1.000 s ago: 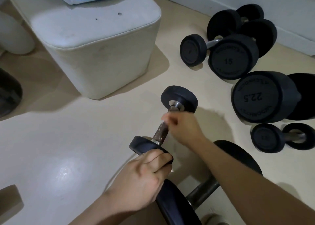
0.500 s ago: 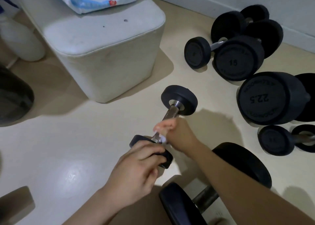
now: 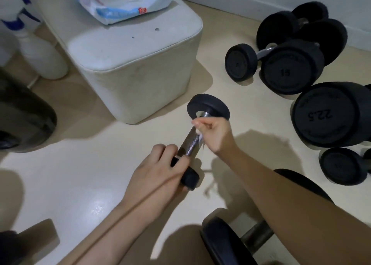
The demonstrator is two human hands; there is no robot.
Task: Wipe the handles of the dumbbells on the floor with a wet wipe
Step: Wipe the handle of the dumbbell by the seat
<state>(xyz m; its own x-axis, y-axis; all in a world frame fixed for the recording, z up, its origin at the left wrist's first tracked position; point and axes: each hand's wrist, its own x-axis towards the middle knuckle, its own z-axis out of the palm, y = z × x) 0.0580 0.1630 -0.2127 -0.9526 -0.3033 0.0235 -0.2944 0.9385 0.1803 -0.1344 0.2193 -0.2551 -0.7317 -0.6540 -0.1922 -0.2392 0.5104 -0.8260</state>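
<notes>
Now left hand (image 3: 158, 176) grips the dumbbell's (image 3: 208, 106) near head; right hand (image 3: 216, 133) pinches a wipe (image 3: 200, 138) against the handle (image 3: 189, 142).

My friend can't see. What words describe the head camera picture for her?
A person's right hand holds a white wet wipe against the metal handle of a small dumbbell; the left hand grips its near end. More black dumbbells lie at right; a wipes pack sits on a white bench.

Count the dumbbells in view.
7. Wiped dumbbell centre; top right, small dumbbell, 15 dumbbell and rear dumbbell; right, 22.5 dumbbell and edge dumbbell; bottom, large dumbbell. More may be hidden off-frame.
</notes>
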